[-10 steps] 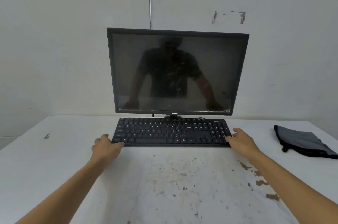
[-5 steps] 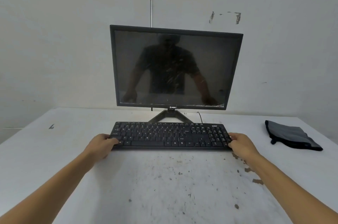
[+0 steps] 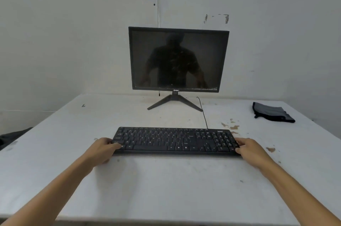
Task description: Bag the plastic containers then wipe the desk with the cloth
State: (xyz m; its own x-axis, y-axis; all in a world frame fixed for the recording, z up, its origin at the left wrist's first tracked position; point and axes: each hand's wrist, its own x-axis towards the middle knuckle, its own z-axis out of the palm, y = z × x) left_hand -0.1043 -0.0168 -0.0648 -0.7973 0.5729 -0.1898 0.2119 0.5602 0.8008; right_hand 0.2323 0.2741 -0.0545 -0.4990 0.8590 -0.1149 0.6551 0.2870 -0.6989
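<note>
Both hands, left point(image 3: 103, 149) and right point(image 3: 251, 150), keep a closed grip on the keyboard point(image 3: 175, 140) ends; it has come away from the monitor point(image 3: 178, 59) toward 6 o'clock on the surface point(image 3: 166, 179).

Worktop point(image 3: 166, 188): white painted surface, matt, scuffed, paint chipped to brown patches at right. Keyboard point(image 3: 175, 140): black matt plastic. Monitor point(image 3: 178, 59): dark glossy screen, reflective, smeared; matt black plastic frame. Cloth point(image 3: 272, 113): grey soft fabric, dark edging. Wall: matt, flaking paint.
</note>
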